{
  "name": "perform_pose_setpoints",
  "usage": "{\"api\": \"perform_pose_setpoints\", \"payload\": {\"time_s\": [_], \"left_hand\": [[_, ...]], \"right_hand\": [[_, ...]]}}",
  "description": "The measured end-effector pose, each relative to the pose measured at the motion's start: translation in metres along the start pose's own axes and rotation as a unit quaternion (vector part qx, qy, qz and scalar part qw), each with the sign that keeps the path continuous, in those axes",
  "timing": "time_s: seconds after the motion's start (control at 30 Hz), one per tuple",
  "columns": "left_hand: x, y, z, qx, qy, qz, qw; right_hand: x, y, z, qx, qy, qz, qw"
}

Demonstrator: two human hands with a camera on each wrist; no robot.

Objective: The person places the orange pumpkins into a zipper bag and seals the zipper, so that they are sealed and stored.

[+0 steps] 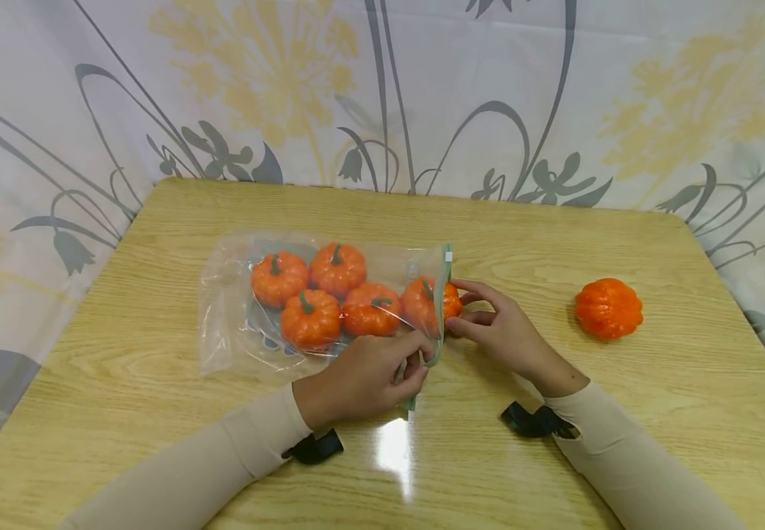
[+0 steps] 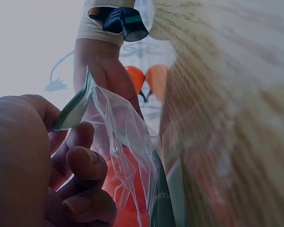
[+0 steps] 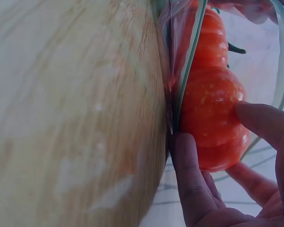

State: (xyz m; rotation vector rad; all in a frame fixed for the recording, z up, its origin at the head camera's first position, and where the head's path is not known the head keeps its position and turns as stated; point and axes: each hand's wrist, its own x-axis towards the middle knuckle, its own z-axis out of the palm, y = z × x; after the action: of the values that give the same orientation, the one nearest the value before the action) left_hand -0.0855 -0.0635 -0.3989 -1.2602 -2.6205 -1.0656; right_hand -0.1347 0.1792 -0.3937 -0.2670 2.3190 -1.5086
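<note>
A clear zip bag [image 1: 223, 324] with a green-edged mouth lies on the table, several small orange pumpkins [image 1: 311, 320] with green stems inside it. My left hand [image 1: 372, 375] pinches the near side of the bag's mouth; in the left wrist view the green zip strip [image 2: 75, 111] runs between thumb and fingers. At that opening, my right hand [image 1: 504, 331] grips another pumpkin [image 1: 451, 300], thumb and fingertips on its sides. This pumpkin sits partly inside the bag, and in the right wrist view [image 3: 213, 118] another one shows just beyond it.
One loose pumpkin [image 1: 609, 309] lies at the right of the wooden table [image 1: 528, 243], its stem not showing. A white slider [image 1: 448, 256] sits at the far end of the bag's zip. Behind the table hangs a flower-patterned cloth [image 1: 422, 88].
</note>
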Motion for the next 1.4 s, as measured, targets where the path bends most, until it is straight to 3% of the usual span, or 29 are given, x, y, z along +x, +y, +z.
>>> {"api": "perform_pose_setpoints", "payload": {"time_s": [0.2,0.37,0.6,0.87,1.07,1.4], "left_hand": [[-0.0009,0.0001,-0.0001,-0.006,-0.012,-0.007,0.9999],[-0.0001,-0.0004,-0.0008,-0.002,-0.003,-0.001,1.0000],[-0.0004,-0.0019,-0.0017,-0.003,-0.001,0.006,1.0000],[0.0012,-0.0029,-0.0041,0.004,-0.003,0.007,1.0000],[0.0018,-0.0040,-0.0039,-0.004,-0.003,0.009,0.9999],[0.0017,-0.0057,-0.0034,-0.004,-0.008,-0.003,1.0000]], "right_hand": [[-0.0003,0.0010,0.0028,0.022,0.011,0.005,0.9997],[-0.0008,0.0011,0.0035,0.032,0.027,-0.004,0.9991],[-0.0033,0.0007,0.0032,0.044,0.003,-0.026,0.9987],[-0.0036,-0.0009,0.0023,-0.019,-0.039,-0.043,0.9981],[-0.0037,-0.0007,0.0017,-0.006,-0.048,-0.046,0.9977],[-0.0014,0.0013,0.0024,-0.051,-0.081,-0.069,0.9930]]}}
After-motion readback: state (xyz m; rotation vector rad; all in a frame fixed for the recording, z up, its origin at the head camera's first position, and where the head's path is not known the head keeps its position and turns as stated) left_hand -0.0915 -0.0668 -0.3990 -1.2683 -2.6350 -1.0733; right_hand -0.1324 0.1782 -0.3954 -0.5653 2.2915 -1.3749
